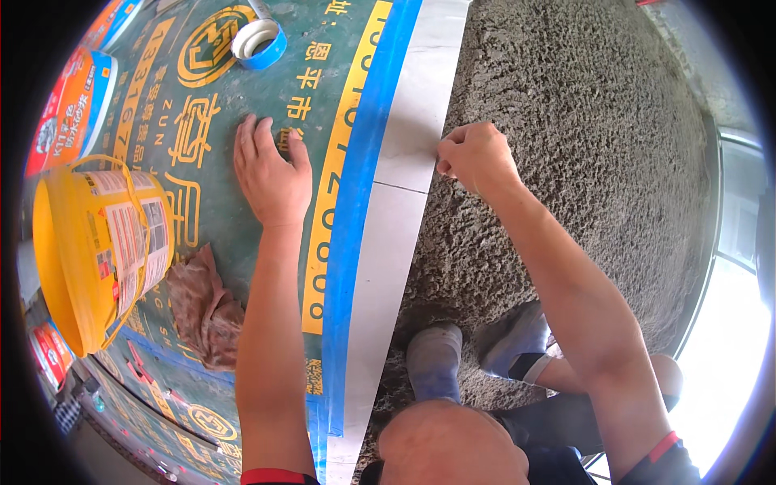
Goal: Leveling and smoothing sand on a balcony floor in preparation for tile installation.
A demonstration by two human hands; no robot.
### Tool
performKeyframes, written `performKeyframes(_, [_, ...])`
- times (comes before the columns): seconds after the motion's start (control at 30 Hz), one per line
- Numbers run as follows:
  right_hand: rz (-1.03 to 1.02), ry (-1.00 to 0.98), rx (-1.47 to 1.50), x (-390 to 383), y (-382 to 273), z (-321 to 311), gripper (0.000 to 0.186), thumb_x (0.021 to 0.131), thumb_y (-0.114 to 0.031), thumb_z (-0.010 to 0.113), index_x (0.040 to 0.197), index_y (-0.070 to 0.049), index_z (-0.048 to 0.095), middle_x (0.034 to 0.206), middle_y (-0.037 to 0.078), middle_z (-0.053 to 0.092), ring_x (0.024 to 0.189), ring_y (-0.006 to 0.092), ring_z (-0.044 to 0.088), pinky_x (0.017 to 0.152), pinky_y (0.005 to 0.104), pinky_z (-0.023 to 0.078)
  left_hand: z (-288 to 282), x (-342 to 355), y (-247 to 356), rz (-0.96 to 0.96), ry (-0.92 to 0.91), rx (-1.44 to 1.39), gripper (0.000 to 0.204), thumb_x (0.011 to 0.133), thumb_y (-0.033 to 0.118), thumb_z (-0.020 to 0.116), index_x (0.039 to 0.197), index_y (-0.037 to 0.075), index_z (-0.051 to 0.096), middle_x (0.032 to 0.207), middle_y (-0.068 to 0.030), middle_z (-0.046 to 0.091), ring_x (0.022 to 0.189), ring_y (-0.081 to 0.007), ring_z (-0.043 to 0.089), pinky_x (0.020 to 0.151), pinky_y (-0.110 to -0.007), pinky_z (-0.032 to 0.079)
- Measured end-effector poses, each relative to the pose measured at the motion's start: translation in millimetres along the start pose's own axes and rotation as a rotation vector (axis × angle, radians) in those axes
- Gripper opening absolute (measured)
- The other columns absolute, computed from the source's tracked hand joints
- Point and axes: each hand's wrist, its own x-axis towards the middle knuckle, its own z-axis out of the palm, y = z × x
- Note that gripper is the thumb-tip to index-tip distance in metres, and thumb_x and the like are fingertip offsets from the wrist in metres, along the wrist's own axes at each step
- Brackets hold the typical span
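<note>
My left hand [271,174] lies palm down on a green protective sheet [234,97] with yellow lettering, its fingers stretched out. It holds nothing that I can see. My right hand [478,158] is closed, thumb and fingers pressed together, at the edge between a white tile strip [390,214] and rough grey mortar [558,121]. Whatever its fingertips may grip is hidden or too small to name. Blue tape [356,178] runs along the sheet's border beside the tile. Beyond my left hand sits a blue tape roll [272,55].
A yellow bucket [61,259] with a handle lies tipped at the left, beside a crumpled brownish rag [204,311]. Orange, white and blue containers [73,109] stand behind it. My covered feet [435,356] rest on the mortar. A window or door frame [711,267] bounds the right side.
</note>
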Motion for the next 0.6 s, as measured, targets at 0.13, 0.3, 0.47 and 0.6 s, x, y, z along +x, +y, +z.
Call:
performKeyframes(0.13, [-0.023, 0.059, 0.114, 3.7, 8.8, 3.5, 0.022, 0.088, -0.013, 0.057, 0.089, -0.001, 0.075, 0.077, 0.011, 0.074, 0.069, 0.0193, 0.071, 0.069, 0.033, 0.058, -0.3, 0.4, 4.0, 0.0, -0.001, 0.007, 0.04, 0.095, 0.028, 0.058, 0.124, 0.001, 0.057, 0.137, -0.017, 0.054, 0.131, -0.0351, 0.046, 0.111, -0.046, 0.036])
performKeyframes(0.3, [-0.143, 0.187, -0.018, -12.0, 10.5, 24.0, 0.024, 0.09, -0.014, 0.055, 0.084, 0.001, 0.072, 0.074, 0.014, 0.072, 0.066, 0.021, 0.07, 0.067, 0.0356, 0.057, -0.4, -0.5, 1.2, -0.016, 0.004, 0.007, 0.039, 0.095, 0.027, 0.057, 0.124, 0.0, 0.057, 0.138, -0.0172, 0.053, 0.132, -0.0348, 0.046, 0.112, -0.046, 0.035])
performKeyframes(0.47, [-0.06, 0.187, 0.22, -10.9, 17.5, 23.0, 0.024, 0.09, -0.015, 0.055, 0.083, 0.001, 0.071, 0.073, 0.01, 0.072, 0.062, 0.0158, 0.067, 0.064, 0.0325, 0.055, 1.3, 2.6, 8.2, -0.022, -0.006, 0.01, 0.039, 0.095, 0.026, 0.057, 0.124, 0.0, 0.056, 0.138, -0.0179, 0.053, 0.132, -0.0355, 0.045, 0.113, -0.046, 0.034])
performKeyframes(0.6, [-0.067, 0.186, 0.288, -13.2, 22.0, 30.0, 0.024, 0.09, -0.016, 0.055, 0.084, 0.0, 0.071, 0.074, 0.008, 0.073, 0.063, 0.0149, 0.067, 0.064, 0.0315, 0.055, 0.1, 1.6, 4.4, -0.022, -0.007, 0.023, 0.039, 0.095, 0.026, 0.057, 0.124, 0.0, 0.056, 0.138, -0.0186, 0.052, 0.133, -0.0363, 0.045, 0.113, -0.047, 0.033])
